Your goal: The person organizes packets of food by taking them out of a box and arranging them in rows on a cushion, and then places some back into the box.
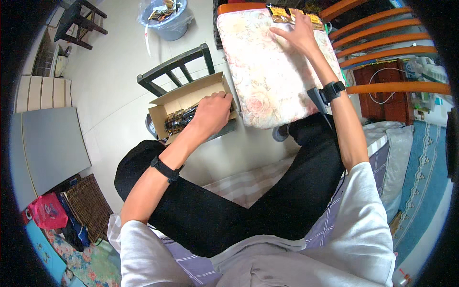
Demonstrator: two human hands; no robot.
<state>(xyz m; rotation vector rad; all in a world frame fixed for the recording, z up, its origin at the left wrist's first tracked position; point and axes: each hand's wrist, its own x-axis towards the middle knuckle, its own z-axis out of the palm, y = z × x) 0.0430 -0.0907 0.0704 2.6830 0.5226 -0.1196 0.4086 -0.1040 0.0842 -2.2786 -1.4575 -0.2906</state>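
My left hand point(213, 114) is over the right end of an open cardboard box point(184, 99), its fingers curled down by the inner wall. Whatever those fingers hold, if anything, is hidden. Dark, shiny small packets point(178, 120) lie in a row in the box's left part. At the far edge of a flower-patterned padded tabletop point(258, 67), my right hand point(301, 36) reaches out with thumb and fingers apart. Its fingertips touch yellow-and-dark packets point(281, 14) lined up along that edge.
Behind the box stands a dark wooden chair point(174, 69). A lined blue-grey bin point(172, 28) with wrappers in it is at the far left of the table. Orange wooden slats point(382, 45) rise along the right. A dark stool point(79, 24) stands at the far left.
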